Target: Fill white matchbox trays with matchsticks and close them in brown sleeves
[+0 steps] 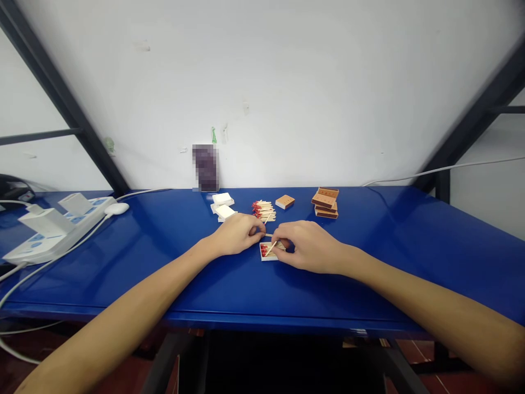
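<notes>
A small white matchbox tray [269, 259] with red-headed matches in it lies on the blue table in front of me. Over it, my right hand [307, 246] pinches a match [271, 248] between thumb and fingers, the stick slanting above the tray. Just behind the tray's left side, my left hand [239, 234] has its fingertips closed on a match [267, 219]. A loose heap of matches [266, 211], red heads to the left, lies right behind the left fingers. My right hand covers the right end of the tray.
Several white trays [225, 199] are piled at the back left. One closed matchbox [285, 202] lies behind the heap, and brown matchbox sleeves [326, 203] are stacked to its right. A white power strip [61, 230] with plugs and cables occupies the table's left side.
</notes>
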A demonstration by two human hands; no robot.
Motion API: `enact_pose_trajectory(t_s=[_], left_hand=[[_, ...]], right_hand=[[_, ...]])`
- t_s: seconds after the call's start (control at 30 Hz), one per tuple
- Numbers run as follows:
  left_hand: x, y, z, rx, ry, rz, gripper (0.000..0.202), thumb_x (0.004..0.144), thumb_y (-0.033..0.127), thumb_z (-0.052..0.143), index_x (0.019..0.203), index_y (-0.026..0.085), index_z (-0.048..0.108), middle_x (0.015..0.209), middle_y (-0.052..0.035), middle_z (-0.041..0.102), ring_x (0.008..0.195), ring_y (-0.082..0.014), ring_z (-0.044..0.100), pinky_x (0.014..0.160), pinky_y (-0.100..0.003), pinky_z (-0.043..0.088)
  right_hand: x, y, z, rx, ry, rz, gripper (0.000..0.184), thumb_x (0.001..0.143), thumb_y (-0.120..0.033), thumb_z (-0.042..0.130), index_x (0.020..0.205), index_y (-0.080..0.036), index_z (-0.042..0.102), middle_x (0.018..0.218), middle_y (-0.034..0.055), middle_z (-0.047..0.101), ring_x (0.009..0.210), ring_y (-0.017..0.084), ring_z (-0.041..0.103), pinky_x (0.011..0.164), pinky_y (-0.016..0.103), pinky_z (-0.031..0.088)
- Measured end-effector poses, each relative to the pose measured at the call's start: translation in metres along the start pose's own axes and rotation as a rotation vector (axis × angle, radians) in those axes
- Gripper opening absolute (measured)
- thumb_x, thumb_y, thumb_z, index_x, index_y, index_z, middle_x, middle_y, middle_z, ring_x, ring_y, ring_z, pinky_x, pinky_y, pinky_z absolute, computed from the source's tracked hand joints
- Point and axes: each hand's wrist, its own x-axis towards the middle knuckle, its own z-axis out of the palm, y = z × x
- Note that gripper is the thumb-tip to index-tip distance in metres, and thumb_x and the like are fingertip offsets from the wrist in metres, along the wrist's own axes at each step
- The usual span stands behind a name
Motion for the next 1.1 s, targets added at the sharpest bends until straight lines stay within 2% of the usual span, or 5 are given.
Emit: enact_pose_trajectory(t_s=[0.47,0.53,0.63,0.8,1.1], left_hand=[[-0.008,0.005,-0.003,0.116,-0.123,0.046,0.015,0.096,0.022,0.037,0.087,0.018,0.048,0.086,-0.0055,0.058,0.075,-0.0189,0.053,0.068,-0.032,0.040],[-0.009,0.004,-0.003,0.083,-0.102,0.029,0.015,0.097,0.023,0.036,0.088,0.019,0.047,0.087,-0.0054,0.057,0.074,-0.0184,0.052,0.067,-0.032,0.040],[-0.011,0.003,-0.005,0.025,-0.042,0.017,0.013,0.097,0.023,0.035,0.090,0.019,0.046,0.088,-0.0045,0.056,0.074,-0.0174,0.051,0.069,-0.032,0.040],[-0.014,0.006,-0.005,0.005,-0.019,0.025,0.013,0.098,0.025,0.037,0.090,0.019,0.046,0.087,-0.0033,0.056,0.073,-0.0161,0.050,0.067,-0.031,0.039],[-0.014,0.010,-0.006,0.015,0.025,0.071,0.015,0.099,0.026,0.037,0.091,0.019,0.047,0.086,-0.0028,0.056,0.075,-0.0164,0.051,0.068,-0.031,0.039]], right_hand=[[-0.001,0.011,-0.006,0.037,0.066,-0.145,0.012,0.087,-0.022,0.052,0.079,-0.019,0.061,0.076,0.0013,0.063,0.066,0.014,0.052,0.062,0.027,0.035],[-0.001,0.014,-0.009,0.055,0.052,-0.160,0.008,0.086,-0.025,0.056,0.089,-0.019,0.061,0.082,0.0020,0.063,0.069,0.014,0.052,0.064,0.028,0.036],[-0.001,0.018,-0.013,0.089,-0.017,-0.178,0.022,0.081,-0.030,0.063,0.099,-0.020,0.056,0.087,0.0023,0.062,0.070,0.015,0.052,0.065,0.028,0.037],[0.001,0.019,-0.012,0.132,-0.096,-0.151,0.025,0.080,-0.031,0.066,0.096,-0.021,0.050,0.081,-0.0002,0.060,0.066,0.014,0.051,0.063,0.027,0.036],[0.005,0.022,-0.010,0.131,-0.053,-0.064,0.030,0.080,-0.037,0.068,0.095,-0.022,0.046,0.076,-0.0026,0.057,0.063,0.014,0.052,0.060,0.026,0.035]])
